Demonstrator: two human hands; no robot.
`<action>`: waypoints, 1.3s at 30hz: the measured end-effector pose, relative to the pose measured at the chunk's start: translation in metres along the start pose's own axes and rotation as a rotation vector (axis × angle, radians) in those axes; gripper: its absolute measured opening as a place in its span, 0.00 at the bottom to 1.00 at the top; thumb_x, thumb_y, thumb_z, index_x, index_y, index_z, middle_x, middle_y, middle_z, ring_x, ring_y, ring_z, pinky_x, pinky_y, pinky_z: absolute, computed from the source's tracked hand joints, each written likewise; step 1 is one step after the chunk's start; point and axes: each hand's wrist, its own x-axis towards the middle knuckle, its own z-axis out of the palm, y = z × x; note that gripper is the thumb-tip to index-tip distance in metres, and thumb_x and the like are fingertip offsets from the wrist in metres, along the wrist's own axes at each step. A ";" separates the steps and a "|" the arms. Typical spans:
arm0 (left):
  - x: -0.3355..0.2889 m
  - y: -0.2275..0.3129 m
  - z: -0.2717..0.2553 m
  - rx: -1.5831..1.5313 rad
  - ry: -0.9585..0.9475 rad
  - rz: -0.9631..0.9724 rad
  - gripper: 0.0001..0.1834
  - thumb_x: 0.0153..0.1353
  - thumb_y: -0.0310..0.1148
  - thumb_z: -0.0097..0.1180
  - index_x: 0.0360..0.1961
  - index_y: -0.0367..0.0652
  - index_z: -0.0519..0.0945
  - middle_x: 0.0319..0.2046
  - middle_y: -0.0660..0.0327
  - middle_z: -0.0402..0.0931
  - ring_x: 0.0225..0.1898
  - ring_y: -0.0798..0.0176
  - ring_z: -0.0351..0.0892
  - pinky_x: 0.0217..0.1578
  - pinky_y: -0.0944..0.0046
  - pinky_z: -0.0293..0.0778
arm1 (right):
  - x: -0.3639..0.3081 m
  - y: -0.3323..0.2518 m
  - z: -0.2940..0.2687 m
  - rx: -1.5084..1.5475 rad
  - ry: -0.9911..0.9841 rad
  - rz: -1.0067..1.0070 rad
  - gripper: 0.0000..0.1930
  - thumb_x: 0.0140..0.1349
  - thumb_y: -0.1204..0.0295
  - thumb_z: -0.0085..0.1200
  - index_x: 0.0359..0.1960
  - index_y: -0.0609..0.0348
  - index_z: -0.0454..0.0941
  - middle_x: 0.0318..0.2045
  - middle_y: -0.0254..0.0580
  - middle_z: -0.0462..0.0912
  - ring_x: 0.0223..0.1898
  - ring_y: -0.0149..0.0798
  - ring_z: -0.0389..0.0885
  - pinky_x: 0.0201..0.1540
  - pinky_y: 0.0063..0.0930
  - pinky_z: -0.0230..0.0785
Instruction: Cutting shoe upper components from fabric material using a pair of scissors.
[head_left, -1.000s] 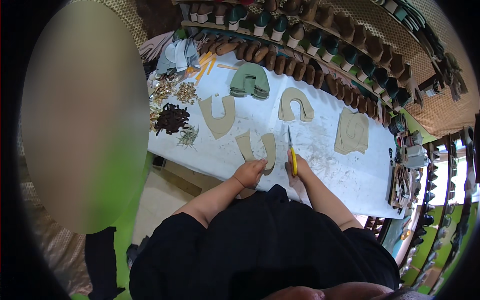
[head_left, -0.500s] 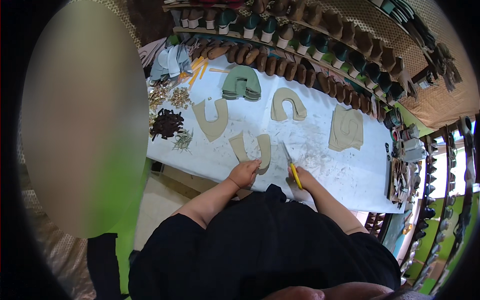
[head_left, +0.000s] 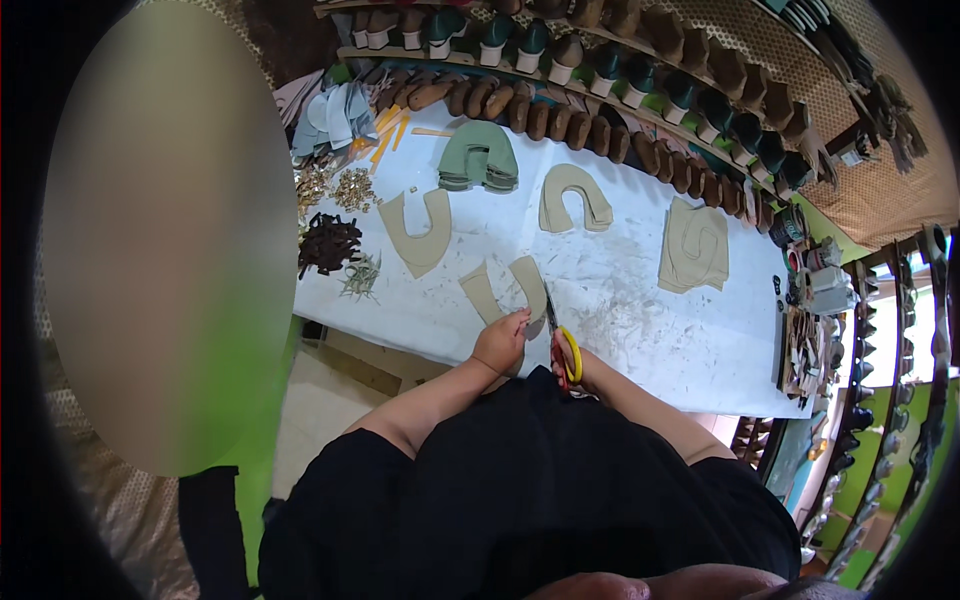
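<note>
My left hand (head_left: 500,343) grips the rounded bend of a beige U-shaped cut piece (head_left: 481,294), whose two arms point away from me. In my right hand (head_left: 572,362) is a pair of scissors (head_left: 570,352) with yellow and red handles. Their blades point away from me, close along the right arm of the beige piece; I cannot tell whether they touch it. Another beige U-shaped piece (head_left: 428,245) lies flat just beyond, to the left. Farther back rest a stack of green U-shaped pieces (head_left: 478,158) and a stack of beige ones (head_left: 575,200).
A white-covered table (head_left: 640,340) spans the front. At its left lie dark brown scraps (head_left: 328,243), pale trimmings (head_left: 360,277) and small gold-coloured parts (head_left: 353,188). Beige sheets (head_left: 693,245) lie at the right. Shoe racks (head_left: 600,85) with shoes and lasts line the back.
My right hand has brought the scissors left, up beside the beige piece, and the handles have spread. My left hand has shifted slightly right with the piece, and the view has moved a little.
</note>
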 end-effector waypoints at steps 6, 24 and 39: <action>-0.003 -0.005 0.003 0.011 -0.021 0.044 0.13 0.66 0.28 0.53 0.50 0.39 0.79 0.48 0.51 0.82 0.50 0.49 0.82 0.50 0.57 0.78 | 0.000 -0.004 0.011 0.046 0.038 -0.031 0.36 0.62 0.27 0.35 0.28 0.50 0.70 0.13 0.32 0.68 0.12 0.34 0.67 0.16 0.27 0.61; -0.009 -0.015 0.005 0.034 -0.097 0.125 0.14 0.63 0.26 0.54 0.51 0.39 0.77 0.51 0.51 0.80 0.53 0.49 0.80 0.53 0.55 0.76 | -0.013 -0.012 0.008 -0.363 0.159 -0.255 0.36 0.66 0.31 0.34 0.35 0.55 0.71 0.13 0.32 0.67 0.11 0.31 0.65 0.16 0.28 0.60; -0.003 0.001 -0.009 0.424 -0.458 0.250 0.31 0.65 0.44 0.53 0.66 0.45 0.67 0.69 0.54 0.62 0.71 0.48 0.59 0.69 0.46 0.53 | -0.014 -0.007 -0.040 -0.718 0.543 -0.225 0.39 0.64 0.33 0.41 0.43 0.66 0.77 0.39 0.69 0.82 0.47 0.63 0.81 0.50 0.49 0.71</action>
